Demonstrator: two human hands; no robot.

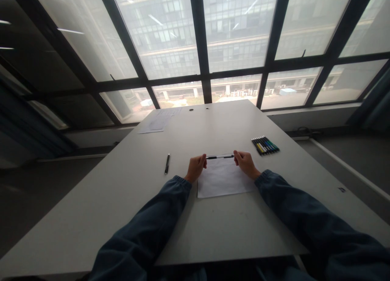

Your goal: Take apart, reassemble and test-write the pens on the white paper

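Note:
A black pen with a pale middle (219, 157) is stretched level between my two hands over a white sheet of paper (225, 179). My left hand (196, 168) pinches one end of it. At the other end, the fingers of my right hand (245, 163) are closed on the tip. To the left of the paper a black pen (167, 164) lies alone on the table. A row of several pens with yellow, white, blue and green parts (265, 145) lies side by side beyond my right hand.
The long white table (122, 216) reaches toward a wall of windows with dark frames. More paper sheets (155, 121) lie at its far left. Two small dark objects or holes (191, 110) show near the far edge, and a small dark mark (342, 189) at the right.

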